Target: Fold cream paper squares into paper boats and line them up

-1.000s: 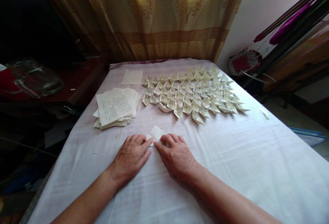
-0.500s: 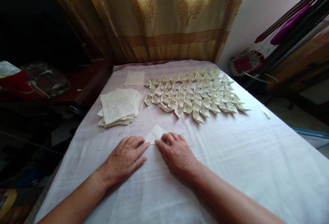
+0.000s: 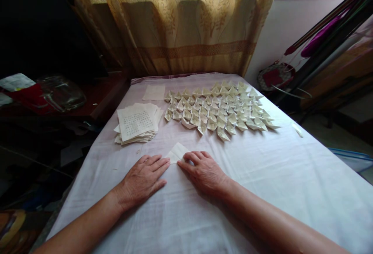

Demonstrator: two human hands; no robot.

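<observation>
Paper (image 3: 177,152), folded, near centre of white cloth (image 3: 262,184). Left hand (image 3: 143,180): fingers extended, thumb apart, tips at paper's left edge, nothing gripped. Right hand (image 3: 204,171): fingers curled at right edge, can't tell if pinching. Sheet stack (image 3: 138,122) far left, paper boats (image 3: 215,110) far right.

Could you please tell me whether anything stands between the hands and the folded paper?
Nothing visible does: the left hand and right hand touch the folded paper, and the boat-shaped paper pieces lie beyond it.

Folded paper (image 3: 177,153) before paper boats (image 3: 214,112)
</observation>
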